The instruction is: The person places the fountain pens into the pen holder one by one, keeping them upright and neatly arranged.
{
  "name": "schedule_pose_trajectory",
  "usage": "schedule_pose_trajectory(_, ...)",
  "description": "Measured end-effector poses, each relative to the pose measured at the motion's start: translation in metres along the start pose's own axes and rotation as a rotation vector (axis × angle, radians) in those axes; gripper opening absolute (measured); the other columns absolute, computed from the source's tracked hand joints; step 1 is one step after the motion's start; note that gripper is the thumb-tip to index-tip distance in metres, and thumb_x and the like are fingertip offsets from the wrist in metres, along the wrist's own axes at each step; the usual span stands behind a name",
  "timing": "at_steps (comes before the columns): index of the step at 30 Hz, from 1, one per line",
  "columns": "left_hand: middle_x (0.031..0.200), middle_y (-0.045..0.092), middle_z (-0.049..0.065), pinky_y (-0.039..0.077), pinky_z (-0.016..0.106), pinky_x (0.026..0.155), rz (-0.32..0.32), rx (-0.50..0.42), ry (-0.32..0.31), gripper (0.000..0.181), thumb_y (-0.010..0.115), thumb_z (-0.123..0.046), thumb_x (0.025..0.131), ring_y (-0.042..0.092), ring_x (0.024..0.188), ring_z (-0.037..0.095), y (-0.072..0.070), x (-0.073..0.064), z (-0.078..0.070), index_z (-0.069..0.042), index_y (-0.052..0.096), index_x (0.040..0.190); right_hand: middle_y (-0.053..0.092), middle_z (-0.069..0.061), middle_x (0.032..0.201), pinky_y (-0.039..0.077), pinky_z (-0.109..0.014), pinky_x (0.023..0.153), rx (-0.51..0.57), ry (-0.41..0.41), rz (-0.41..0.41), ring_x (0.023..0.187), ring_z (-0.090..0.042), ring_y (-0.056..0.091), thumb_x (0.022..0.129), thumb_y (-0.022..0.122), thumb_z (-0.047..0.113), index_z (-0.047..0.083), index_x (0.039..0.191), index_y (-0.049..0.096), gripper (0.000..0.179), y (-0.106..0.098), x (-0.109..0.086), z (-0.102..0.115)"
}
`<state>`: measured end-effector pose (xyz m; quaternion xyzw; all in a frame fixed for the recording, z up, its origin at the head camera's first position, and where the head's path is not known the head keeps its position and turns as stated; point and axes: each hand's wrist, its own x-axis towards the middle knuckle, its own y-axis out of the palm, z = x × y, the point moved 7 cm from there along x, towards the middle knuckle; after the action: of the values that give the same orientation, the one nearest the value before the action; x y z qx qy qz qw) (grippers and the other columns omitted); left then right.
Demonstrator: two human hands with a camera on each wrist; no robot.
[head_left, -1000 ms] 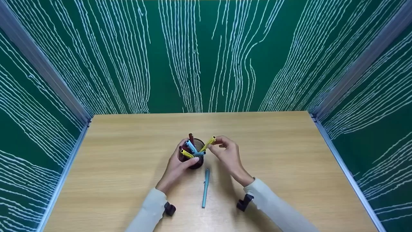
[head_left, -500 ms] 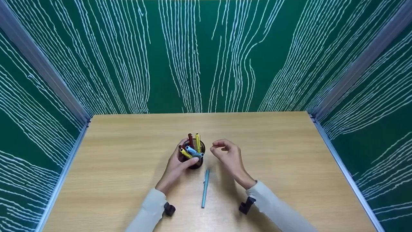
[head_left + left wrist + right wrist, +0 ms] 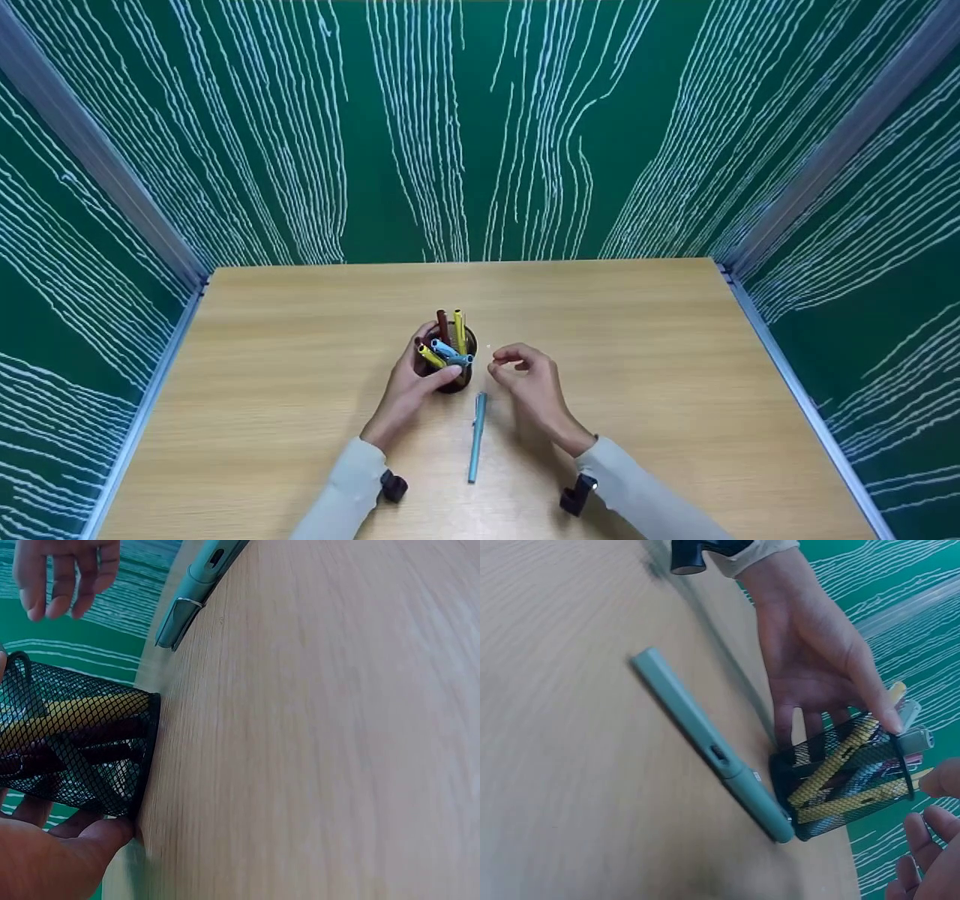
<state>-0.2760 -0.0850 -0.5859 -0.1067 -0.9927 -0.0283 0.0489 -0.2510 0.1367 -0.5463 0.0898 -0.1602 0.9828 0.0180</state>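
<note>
My left hand (image 3: 405, 386) grips a black mesh pen holder (image 3: 101, 746), thumb on the near side and fingers round its left. Yellow, dark red, light blue and teal pens stand inside, among them a yellow pen (image 3: 460, 330) leaning at the back. To the right of the holder hovers my right hand (image 3: 534, 382), its fingers loosely bent with nothing between them. One teal pen (image 3: 477, 439) lies on the table between the forearms, its capped end pointing toward the holder. In the right wrist view this teal pen (image 3: 712, 746) overlaps the holder's base.
The wooden table (image 3: 247, 375) runs back to a green wall (image 3: 480, 150) with wavy white lines. Metal posts (image 3: 832, 142) frame both sides. Black wrist cameras (image 3: 394, 486) sit on the sleeves.
The right hand has let go of the yellow pen, which now stands in the holder. That hand has drawn back slightly and moved nearer the front. The left hand keeps its hold.
</note>
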Motion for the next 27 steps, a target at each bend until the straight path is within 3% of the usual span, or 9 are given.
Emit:
schedule_pose_trajectory(8,0.164,0.055,0.009,0.032,0.040,0.129,-0.004,0.002,-0.008,0.086,0.087,-0.013,0.094,0.051,0.151,0.026,0.000,0.000,0.000,-0.019,0.043,0.168,0.080,-0.007,0.104,0.056,-0.044,0.097,0.012,0.040,0.039,0.102,-0.025,0.072,0.093,0.084,0.005,-0.004,0.109,0.078,0.020,0.006,-0.013,-0.016)
schedule_pose_trajectory(13,0.164,0.054,0.010,0.031,0.042,0.129,-0.006,0.002,-0.019,0.087,0.087,-0.014,0.094,0.050,0.152,0.027,0.000,0.000,0.000,-0.019,0.042,0.168,0.078,-0.008,0.102,0.061,-0.049,0.096,-0.009,0.031,0.053,0.101,-0.027,0.071,0.093,0.084,0.004,-0.003,0.108,0.078,0.018,0.008,-0.022,-0.025)
schedule_pose_trajectory(18,0.165,0.053,0.010,0.030,0.043,0.130,-0.009,-0.011,-0.025,0.088,0.087,-0.014,0.094,0.049,0.153,0.027,-0.001,-0.001,0.000,-0.017,0.040,0.169,0.078,-0.003,0.101,0.053,-0.054,0.101,-0.097,0.005,0.065,0.106,-0.029,0.067,0.093,0.086,0.009,0.001,0.106,0.080,0.016,0.010,-0.031,-0.031)
schedule_pose_trajectory(27,0.163,0.055,0.010,0.033,0.040,0.128,-0.015,-0.008,-0.030,0.089,0.087,-0.014,0.094,0.052,0.150,0.026,-0.001,0.000,0.002,-0.016,0.040,0.169,0.076,-0.001,0.102,0.050,-0.040,0.096,-0.171,-0.021,0.075,0.103,-0.024,0.064,0.090,0.086,0.008,0.007,0.104,0.081,0.014,0.012,-0.043,-0.039)
